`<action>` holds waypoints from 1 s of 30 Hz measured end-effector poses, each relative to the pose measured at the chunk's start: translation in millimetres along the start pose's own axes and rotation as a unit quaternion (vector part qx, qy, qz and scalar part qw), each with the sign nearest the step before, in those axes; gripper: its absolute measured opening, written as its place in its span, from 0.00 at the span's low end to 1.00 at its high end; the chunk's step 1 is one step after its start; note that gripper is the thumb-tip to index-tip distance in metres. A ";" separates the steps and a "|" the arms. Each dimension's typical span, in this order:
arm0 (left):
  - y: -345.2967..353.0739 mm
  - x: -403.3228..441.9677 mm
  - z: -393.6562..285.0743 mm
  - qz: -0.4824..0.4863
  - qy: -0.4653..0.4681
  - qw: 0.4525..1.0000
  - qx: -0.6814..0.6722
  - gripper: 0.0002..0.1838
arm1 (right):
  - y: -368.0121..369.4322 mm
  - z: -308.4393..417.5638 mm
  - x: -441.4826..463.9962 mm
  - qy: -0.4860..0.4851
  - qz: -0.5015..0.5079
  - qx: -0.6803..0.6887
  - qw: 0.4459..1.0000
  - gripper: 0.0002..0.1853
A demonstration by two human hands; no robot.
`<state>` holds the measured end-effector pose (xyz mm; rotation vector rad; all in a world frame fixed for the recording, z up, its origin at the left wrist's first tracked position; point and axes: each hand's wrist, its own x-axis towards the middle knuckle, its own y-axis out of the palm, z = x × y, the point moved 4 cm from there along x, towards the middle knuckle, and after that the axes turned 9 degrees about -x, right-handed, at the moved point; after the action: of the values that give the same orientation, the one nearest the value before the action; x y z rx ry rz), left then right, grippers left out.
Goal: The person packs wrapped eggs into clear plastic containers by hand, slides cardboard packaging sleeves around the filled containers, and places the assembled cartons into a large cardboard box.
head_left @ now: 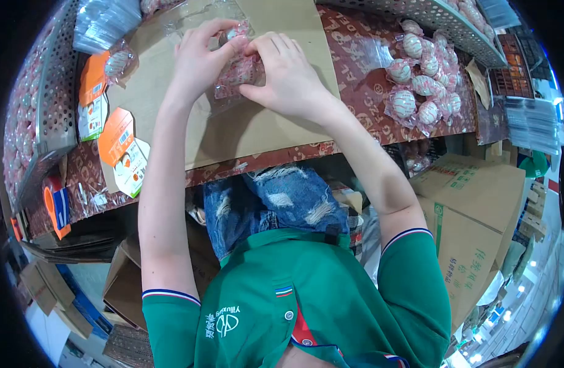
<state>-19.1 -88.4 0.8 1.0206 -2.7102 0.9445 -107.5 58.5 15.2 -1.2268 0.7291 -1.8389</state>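
Note:
Both my hands meet over a clear plastic pack of pink-and-white wrapped pieces (238, 72) on the cardboard sheet at the top middle. My left hand (202, 58) lies on the pack's left side, its thumb and fingers bent around the upper part. From the right, my right hand (285, 73) holds the pack's other side, its thumb at the lower edge and its fingertips near my left thumb. The fingers and the film hide part of the contents. Beneath the pack is the brown cardboard sheet (282, 129).
Wrapped balls (426, 86) are piled on the right of the table, near a metal tray (466, 30). One wrapped ball (117, 64), orange-and-white cards (123, 147), a perforated tray (55, 92) and plastic sleeves (107, 23) are at left. Cardboard boxes (469, 214) stand at lower right.

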 end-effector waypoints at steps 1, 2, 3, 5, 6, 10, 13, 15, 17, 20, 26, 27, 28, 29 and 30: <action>1.5 -0.9 -1.9 -0.012 0.000 1.000 0.011 0.18 | -0.6 0.5 -1.3 0.002 -0.002 0.002 1.000 0.26; 3.5 -2.0 -1.1 -0.010 0.001 1.000 0.012 0.18 | -1.5 0.7 -2.8 0.000 0.003 -0.008 1.000 0.26; 5.0 -3.5 0.3 -0.026 -0.009 1.000 -0.006 0.17 | -2.4 0.8 -4.5 -0.003 0.009 -0.019 1.000 0.26; 6.0 -5.0 3.5 -0.040 -0.018 0.999 -0.025 0.16 | -2.0 4.0 -13.7 -0.008 -0.002 0.004 1.000 0.26; 6.1 -5.2 7.2 -0.028 -0.055 0.994 -0.086 0.16 | -2.2 5.0 -16.7 -0.015 -0.012 0.029 0.999 0.26; 9.0 -8.4 8.2 -0.023 -0.064 0.988 -0.137 0.16 | -13.3 -0.6 -27.2 -0.021 -0.040 0.072 0.996 0.24; 10.5 -12.3 1.4 -0.012 -0.026 0.995 -0.092 0.17 | -20.6 -13.7 -35.2 0.158 -0.085 0.371 0.911 0.23; 11.5 -15.2 0.5 -0.020 -0.027 0.994 -0.106 0.17 | -14.9 -2.0 -34.0 0.159 -0.078 0.379 0.908 0.22; 10.2 -15.4 2.8 -0.025 -0.028 0.992 -0.120 0.17 | 9.3 8.5 -27.1 0.124 -0.060 0.329 0.934 0.18; 7.1 -16.7 6.1 -0.016 -0.027 0.987 -0.159 0.16 | 18.6 9.5 -21.3 0.055 -0.128 0.152 0.978 0.16; 6.3 -19.1 -2.3 -0.020 -0.031 0.991 -0.125 0.16 | -8.4 27.3 -16.9 -0.004 -0.084 0.009 0.996 0.14; 6.1 -19.3 -3.4 -0.022 -0.014 0.996 -0.088 0.16 | -12.3 32.9 -15.9 -0.003 -0.084 0.007 0.996 0.14; 6.1 -19.0 -3.7 -0.026 0.003 0.998 -0.050 0.16 | -13.7 37.8 -13.5 0.005 -0.070 -0.044 0.997 0.14; 7.3 -20.5 -2.0 -0.025 0.001 0.998 -0.052 0.16 | -12.8 40.9 -13.5 0.016 -0.055 -0.093 0.994 0.15; 7.7 -22.5 -2.8 -0.030 0.022 0.999 -0.035 0.16 | -11.2 41.2 -13.4 0.018 -0.052 -0.093 0.994 0.15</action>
<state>-6.8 -69.6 -7.5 1.0490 -2.6402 0.8451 -69.6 74.3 32.9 -1.3752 0.8891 -1.9161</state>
